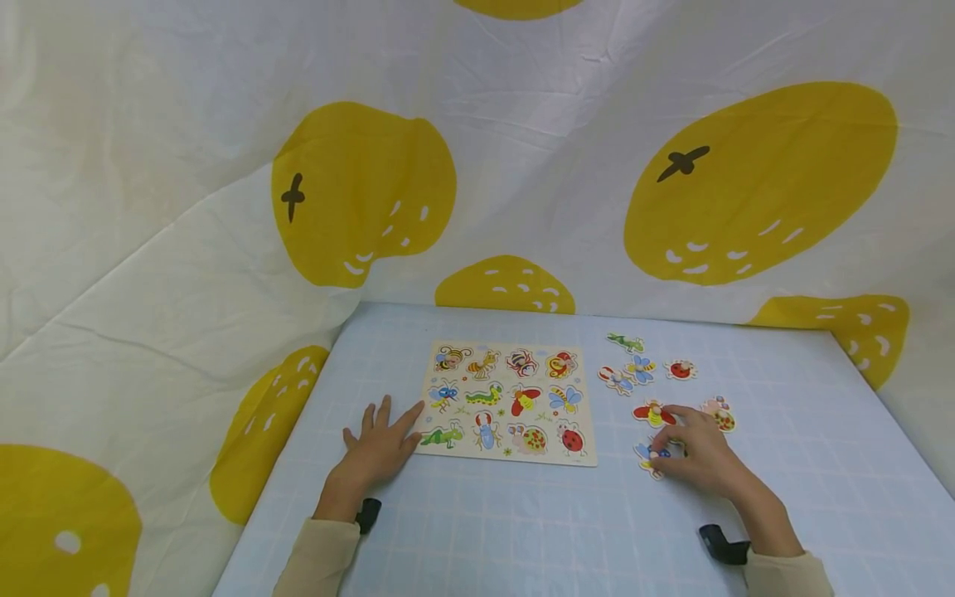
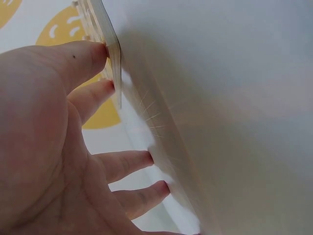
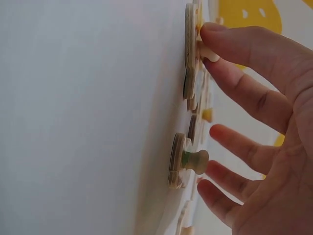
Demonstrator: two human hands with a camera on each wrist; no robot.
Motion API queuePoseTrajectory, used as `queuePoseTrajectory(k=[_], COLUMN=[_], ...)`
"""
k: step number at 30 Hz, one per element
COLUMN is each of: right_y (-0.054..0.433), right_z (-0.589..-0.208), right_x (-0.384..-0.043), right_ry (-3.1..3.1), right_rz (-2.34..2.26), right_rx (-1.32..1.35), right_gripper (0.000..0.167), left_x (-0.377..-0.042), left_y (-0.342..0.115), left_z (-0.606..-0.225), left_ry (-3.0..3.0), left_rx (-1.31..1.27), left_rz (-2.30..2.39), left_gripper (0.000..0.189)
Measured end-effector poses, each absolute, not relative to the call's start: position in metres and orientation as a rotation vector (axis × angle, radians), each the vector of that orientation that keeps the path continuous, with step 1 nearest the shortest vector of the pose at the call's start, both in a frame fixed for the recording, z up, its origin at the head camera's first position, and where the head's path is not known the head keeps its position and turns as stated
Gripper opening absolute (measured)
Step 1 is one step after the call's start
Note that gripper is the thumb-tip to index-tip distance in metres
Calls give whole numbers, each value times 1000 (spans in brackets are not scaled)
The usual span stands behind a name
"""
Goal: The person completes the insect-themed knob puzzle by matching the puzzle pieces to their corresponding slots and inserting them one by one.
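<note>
A wooden insect peg-puzzle board [image 1: 507,454] lies flat on the table. At its left edge my left hand [image 1: 378,448] rests with fingers spread; in the left wrist view the thumb and index fingertips touch the board's side [image 2: 115,61]. To the right of the board, my right hand [image 1: 701,452] pinches a blue fly puzzle piece [image 1: 643,453] by its small knob [image 3: 209,52] between thumb and index finger. The other fingers reach over a red-winged beetle piece [image 1: 643,412]. Part of the fly piece is hidden by the hand.
Around the right hand lie a snail piece [image 1: 722,419], a ladybug piece [image 1: 681,370], a dragonfly piece [image 1: 641,370], a stag beetle piece [image 1: 615,381] and a grasshopper piece [image 1: 625,342]. A white curtain [image 1: 522,149] with yellow fruit shapes hangs behind the table.
</note>
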State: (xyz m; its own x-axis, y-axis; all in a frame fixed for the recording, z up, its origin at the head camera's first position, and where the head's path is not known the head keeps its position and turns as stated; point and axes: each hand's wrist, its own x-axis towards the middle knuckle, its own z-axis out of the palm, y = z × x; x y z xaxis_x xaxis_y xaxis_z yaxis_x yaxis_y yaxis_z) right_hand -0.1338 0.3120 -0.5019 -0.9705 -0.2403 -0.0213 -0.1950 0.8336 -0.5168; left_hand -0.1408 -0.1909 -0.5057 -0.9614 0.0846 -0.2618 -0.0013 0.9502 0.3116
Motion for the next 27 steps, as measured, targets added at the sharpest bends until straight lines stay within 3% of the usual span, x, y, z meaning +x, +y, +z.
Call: queuePoseTrajectory(k=[27], right_y=[295], right_z=[-503], right_x=[-137], right_ry=[2958], right_rz=[-916], right_rx=[-404], right_gripper=[16], left_x=[-141], left_y=[-192], left_z=[-508], left_ry=[2826], left_rx=[52], left_rz=[476], left_gripper=[58])
